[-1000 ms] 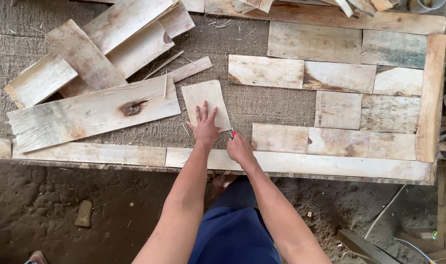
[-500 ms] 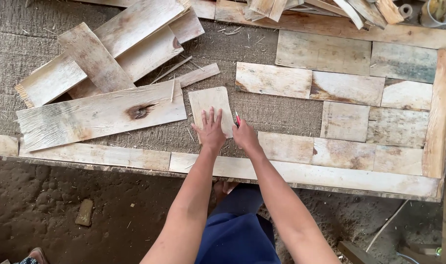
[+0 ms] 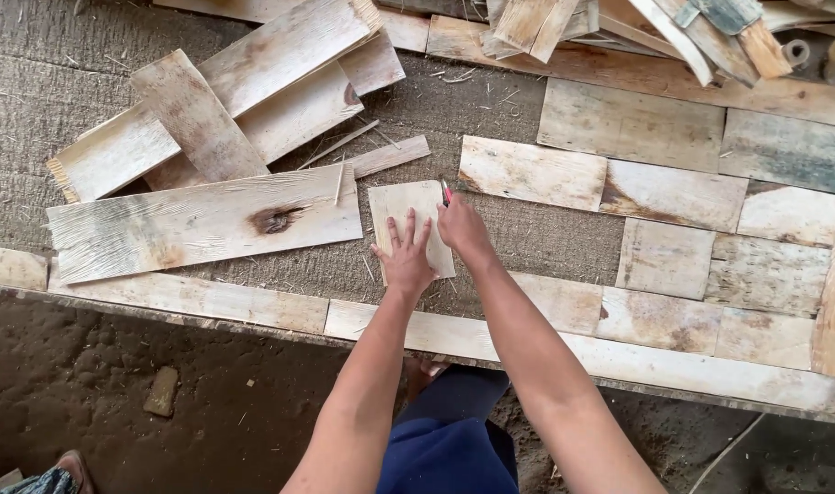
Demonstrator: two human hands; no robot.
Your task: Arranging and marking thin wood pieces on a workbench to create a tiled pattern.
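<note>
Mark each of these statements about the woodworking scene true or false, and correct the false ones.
1. The left hand lies flat on a small pale wooden piece. True.
2. The right hand holds a hammer. False: it grips a slim red-tipped tool at the piece's right edge.
3. A long plank with a dark knot lies left of the small piece. True.
4. The small piece rests on bare earth. False: it sits on a coarse woven surface.
</note>
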